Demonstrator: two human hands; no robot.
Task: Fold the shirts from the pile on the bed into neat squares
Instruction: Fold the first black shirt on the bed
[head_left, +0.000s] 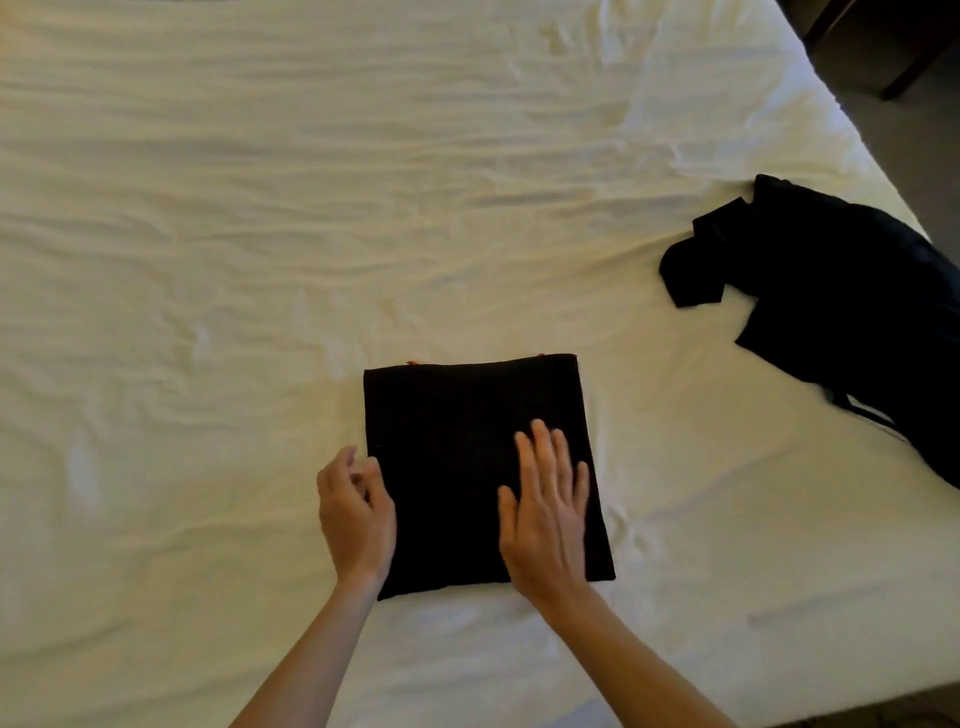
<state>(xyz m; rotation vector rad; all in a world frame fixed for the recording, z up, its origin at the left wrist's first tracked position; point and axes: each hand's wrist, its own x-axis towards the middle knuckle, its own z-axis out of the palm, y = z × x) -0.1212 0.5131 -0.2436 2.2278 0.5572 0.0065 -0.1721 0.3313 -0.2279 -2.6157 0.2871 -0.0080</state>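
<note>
A single head-worn wide-angle view looks forward and steeply down onto the bed (311, 208), close enough that both forearms enter from the bottom edge. The mattress fills nearly the whole frame; dark floor (904, 119) shows only at the upper right corner.

The dark pile (852, 312) runs off the right edge, perhaps shirts.
</note>
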